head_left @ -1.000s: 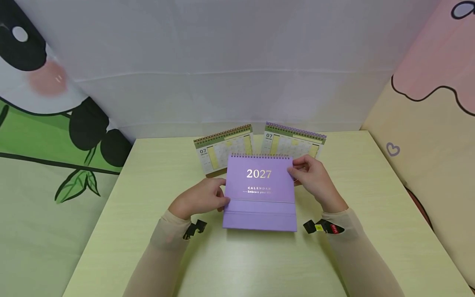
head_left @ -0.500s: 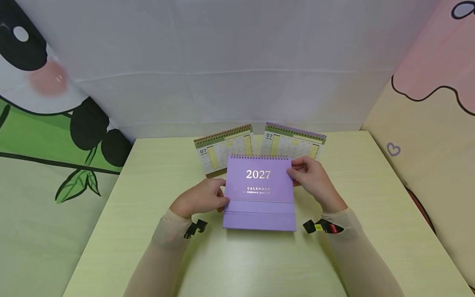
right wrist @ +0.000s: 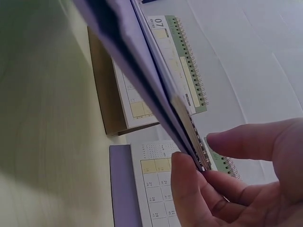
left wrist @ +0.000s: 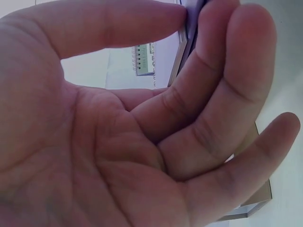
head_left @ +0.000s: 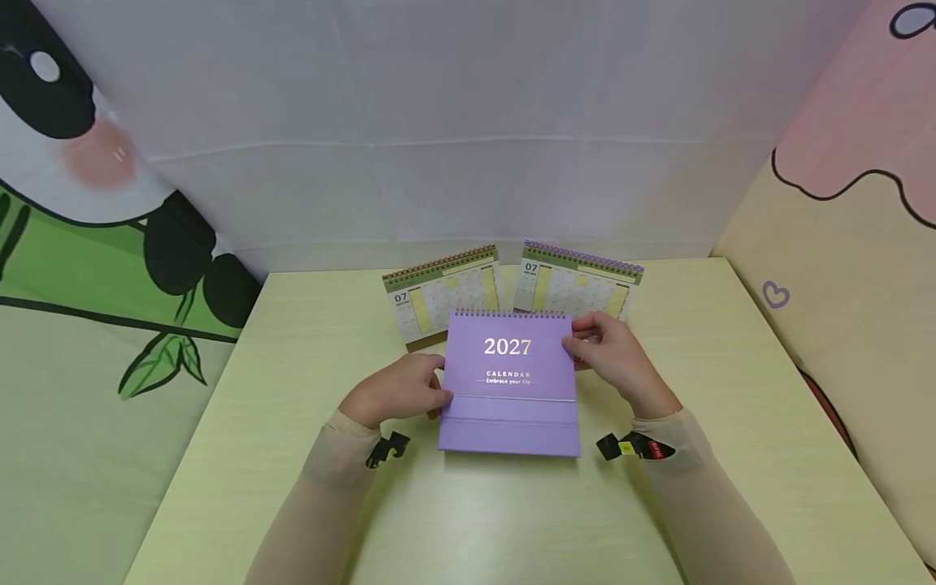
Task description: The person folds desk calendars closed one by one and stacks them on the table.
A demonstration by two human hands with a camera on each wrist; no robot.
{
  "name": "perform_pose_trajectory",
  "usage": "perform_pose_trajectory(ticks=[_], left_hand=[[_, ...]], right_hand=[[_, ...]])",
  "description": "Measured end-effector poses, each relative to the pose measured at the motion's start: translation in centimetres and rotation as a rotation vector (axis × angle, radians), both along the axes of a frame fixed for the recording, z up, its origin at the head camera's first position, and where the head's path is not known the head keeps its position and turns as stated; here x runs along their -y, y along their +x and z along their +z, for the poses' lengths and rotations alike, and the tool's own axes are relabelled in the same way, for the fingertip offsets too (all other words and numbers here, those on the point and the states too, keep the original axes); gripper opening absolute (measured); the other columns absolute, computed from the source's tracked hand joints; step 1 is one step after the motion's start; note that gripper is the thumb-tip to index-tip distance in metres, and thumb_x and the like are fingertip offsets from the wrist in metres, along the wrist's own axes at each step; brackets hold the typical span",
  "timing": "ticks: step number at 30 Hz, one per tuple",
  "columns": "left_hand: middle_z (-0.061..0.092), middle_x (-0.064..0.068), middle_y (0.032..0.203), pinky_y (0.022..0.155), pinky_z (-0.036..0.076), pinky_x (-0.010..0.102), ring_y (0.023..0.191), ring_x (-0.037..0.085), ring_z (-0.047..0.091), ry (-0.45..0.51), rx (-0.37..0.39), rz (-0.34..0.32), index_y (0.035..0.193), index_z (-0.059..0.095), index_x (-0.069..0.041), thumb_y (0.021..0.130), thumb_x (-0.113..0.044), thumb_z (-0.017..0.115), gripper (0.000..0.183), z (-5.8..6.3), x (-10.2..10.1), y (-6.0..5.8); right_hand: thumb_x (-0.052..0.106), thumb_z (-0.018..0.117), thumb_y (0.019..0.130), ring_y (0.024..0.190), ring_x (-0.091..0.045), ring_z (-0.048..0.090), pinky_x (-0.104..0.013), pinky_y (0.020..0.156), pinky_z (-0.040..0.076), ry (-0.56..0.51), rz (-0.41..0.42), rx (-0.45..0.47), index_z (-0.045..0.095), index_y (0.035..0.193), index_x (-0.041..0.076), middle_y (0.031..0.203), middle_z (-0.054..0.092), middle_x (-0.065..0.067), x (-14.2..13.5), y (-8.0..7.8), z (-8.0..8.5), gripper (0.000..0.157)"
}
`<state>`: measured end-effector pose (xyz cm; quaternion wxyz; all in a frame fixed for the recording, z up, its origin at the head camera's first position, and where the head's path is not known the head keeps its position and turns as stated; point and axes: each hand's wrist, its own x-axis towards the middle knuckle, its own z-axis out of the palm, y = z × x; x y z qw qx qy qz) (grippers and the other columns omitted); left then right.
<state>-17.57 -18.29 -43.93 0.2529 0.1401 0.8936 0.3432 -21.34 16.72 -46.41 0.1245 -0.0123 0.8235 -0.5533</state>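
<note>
Between both hands is a purple desk calendar (head_left: 509, 422) with "2027" in gold on its cover and a spiral binding along the top. My left hand (head_left: 398, 388) pinches its left edge, thumb in front and fingers behind, as the left wrist view of the hand (left wrist: 142, 123) also shows. At the upper right edge, my right hand (head_left: 613, 353) pinches the calendar near the binding. In the right wrist view the calendar (right wrist: 137, 56) is seen edge-on, with its page block between the thumb and fingers of the hand (right wrist: 236, 189).
Behind stand two more desk calendars open at "07": a brown-based one (head_left: 442, 296) at the left and a purple-based one (head_left: 578, 280) at the right. The pale wooden table (head_left: 292, 366) meets a white cloth backdrop (head_left: 468, 122). Cartoon-printed panels flank both sides.
Both hands keep their hold on the purple calendar. Its top edge has dropped slightly towards me, and its right side has shifted a little left along with my right hand.
</note>
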Motion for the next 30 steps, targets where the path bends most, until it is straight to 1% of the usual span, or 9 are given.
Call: perform_pose_trajectory(ticks=[3, 8, 12, 21, 30], left_hand=[[0.080, 0.009, 0.081, 0.078, 0.050, 0.031, 0.075, 0.017, 0.068, 0.002, 0.003, 0.000, 0.140, 0.071, 0.005, 0.102, -0.012, 0.072, 0.041, -0.2, 0.0, -0.1], [0.081, 0.009, 0.081, 0.078, 0.050, 0.031, 0.076, 0.018, 0.069, -0.001, 0.009, 0.001, 0.139, 0.071, 0.005, 0.103, -0.012, 0.072, 0.040, -0.4, 0.0, -0.1], [0.080, 0.008, 0.081, 0.078, 0.051, 0.030, 0.075, 0.017, 0.068, -0.013, 0.010, -0.001, 0.139, 0.071, 0.005, 0.102, -0.012, 0.072, 0.041, -0.9, 0.0, -0.3], [0.081, 0.008, 0.081, 0.077, 0.049, 0.030, 0.075, 0.016, 0.066, -0.037, 0.009, 0.000, 0.135, 0.070, 0.004, 0.101, -0.014, 0.074, 0.038, -1.1, 0.0, -0.4], [0.081, 0.010, 0.083, 0.076, 0.049, 0.030, 0.077, 0.018, 0.065, -0.047, 0.023, 0.010, 0.126, 0.070, 0.001, 0.101, -0.013, 0.074, 0.029, -1.4, -0.3, -0.3]], right_hand=[[0.012, 0.073, 0.116, 0.100, -0.019, 0.079, -0.027, 0.087, 0.072, 0.009, 0.004, 0.009, 0.063, 0.147, -0.010, 0.137, 0.072, -0.027, 0.0, 0.0, -0.1, 0.040], [0.014, 0.074, 0.115, 0.101, -0.020, 0.080, -0.028, 0.088, 0.073, 0.013, 0.017, 0.017, 0.063, 0.148, -0.010, 0.138, 0.073, -0.028, -0.1, 0.0, -0.1, 0.042], [0.016, 0.075, 0.115, 0.099, -0.018, 0.081, -0.030, 0.089, 0.073, 0.018, 0.028, 0.020, 0.063, 0.147, -0.010, 0.138, 0.073, -0.028, -0.1, 0.1, -0.2, 0.043], [0.020, 0.075, 0.115, 0.095, -0.018, 0.083, -0.035, 0.094, 0.072, 0.043, 0.053, 0.021, 0.063, 0.149, -0.010, 0.144, 0.072, -0.030, -0.1, -0.1, -0.7, 0.047], [0.020, 0.076, 0.115, 0.100, -0.024, 0.085, -0.040, 0.099, 0.073, 0.061, 0.058, 0.039, 0.061, 0.152, -0.011, 0.151, 0.071, -0.034, -0.1, -0.2, -1.2, 0.051]])
